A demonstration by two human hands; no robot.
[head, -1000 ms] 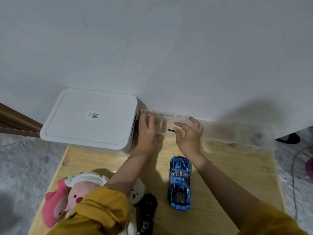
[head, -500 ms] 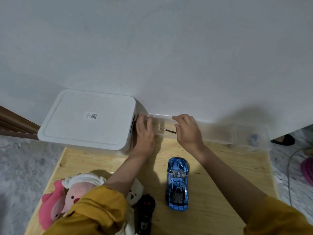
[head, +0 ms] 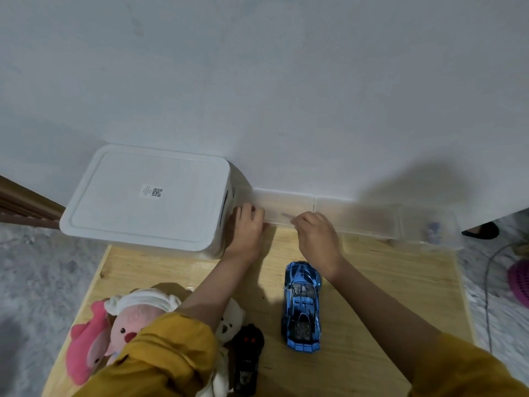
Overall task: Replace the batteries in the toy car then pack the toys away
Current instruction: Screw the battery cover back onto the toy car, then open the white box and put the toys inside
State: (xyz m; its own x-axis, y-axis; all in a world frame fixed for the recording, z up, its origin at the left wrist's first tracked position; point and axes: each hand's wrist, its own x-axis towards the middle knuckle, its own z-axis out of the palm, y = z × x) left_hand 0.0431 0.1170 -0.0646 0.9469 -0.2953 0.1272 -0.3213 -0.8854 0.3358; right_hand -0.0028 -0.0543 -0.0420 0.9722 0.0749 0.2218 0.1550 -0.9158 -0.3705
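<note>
Both hands were up at the clear box (head: 329,213) against the wall. The left hand (head: 246,229) lay flat with its fingers (head: 248,212) pressed together on the box's near-left corner, just beside the white bin (head: 148,196). The right hand (head: 316,237) was curled, fingertips (head: 297,220) pinching something thin and dark at the box's front edge; it was too blurred to say whether that was a small tool or part of the lid.

The risk from there: the box sat right at the table's back edge, so a pull without the left hand's bracing could have dragged the whole box forward, and the thin piece could easily have slipped from such a light pinch and rolled off the wooden table (head: 386,282).

The toy car (head: 302,303) was well back from the fingers, just below the right wrist, standing on its wheels, nose toward the wall. It looked glossy blue with dark windows, hard and smooth, battery cover unseen, so that job appeared not yet begun. A black remote (head: 247,356) and plush toys (head: 120,325) lay under the left forearm.
</note>
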